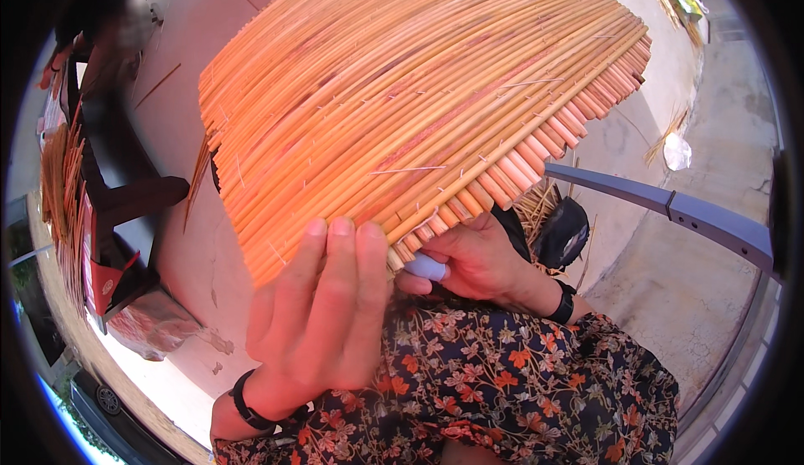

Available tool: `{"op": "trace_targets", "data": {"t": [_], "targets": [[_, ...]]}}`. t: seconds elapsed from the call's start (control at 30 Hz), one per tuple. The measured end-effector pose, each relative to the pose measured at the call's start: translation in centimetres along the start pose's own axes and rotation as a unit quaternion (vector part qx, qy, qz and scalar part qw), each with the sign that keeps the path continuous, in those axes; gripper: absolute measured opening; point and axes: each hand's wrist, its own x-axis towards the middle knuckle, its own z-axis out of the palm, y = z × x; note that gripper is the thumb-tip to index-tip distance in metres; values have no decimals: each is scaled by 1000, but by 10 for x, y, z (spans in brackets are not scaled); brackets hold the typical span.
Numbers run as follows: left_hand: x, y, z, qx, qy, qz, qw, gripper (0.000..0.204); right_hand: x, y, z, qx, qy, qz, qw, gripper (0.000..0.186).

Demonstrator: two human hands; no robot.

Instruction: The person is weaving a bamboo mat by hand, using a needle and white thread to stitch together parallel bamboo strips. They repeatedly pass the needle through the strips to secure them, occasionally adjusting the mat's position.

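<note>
A mat of straw-coloured reed stalks [394,105], laid side by side and stitched with pale thread, slants up across the middle. Its near right border shows a row of cut stalk ends with one stalk lying along it. My left hand [322,314] grips the mat's near corner, fingers on top and thumb out of sight. Under the border, my right hand [486,256] is closed at the stalk ends; part of it is hidden. A pale lilac wrap [425,267] shows at one of its fingers. Whatever those fingers pinch cannot be made out.
Another person [100,21] is at the upper left, near a dark frame [138,201]. A reed bundle [63,189] stands at the left. A blue-grey bar [670,201] crosses the right side. Near it are a black object [563,235] and loose stalks.
</note>
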Motion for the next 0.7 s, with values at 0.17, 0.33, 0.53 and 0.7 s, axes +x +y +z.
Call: {"op": "trace_targets", "data": {"t": [0.17,0.33,0.53,0.7], "targets": [[0,-3,9,27,30,11,999,28,-1,-11,10,-56,18,13,998,59],[-2,1,5,16,7,-3,1000,33,2,-9,12,-84,27,-12,996,66],[-3,-1,14,37,30,29,998,24,1,-2,9,-77,83,16,993,60],[-2,-12,23,26,36,9,999,24,11,-10,3,-174,26,-16,984,51]]}}
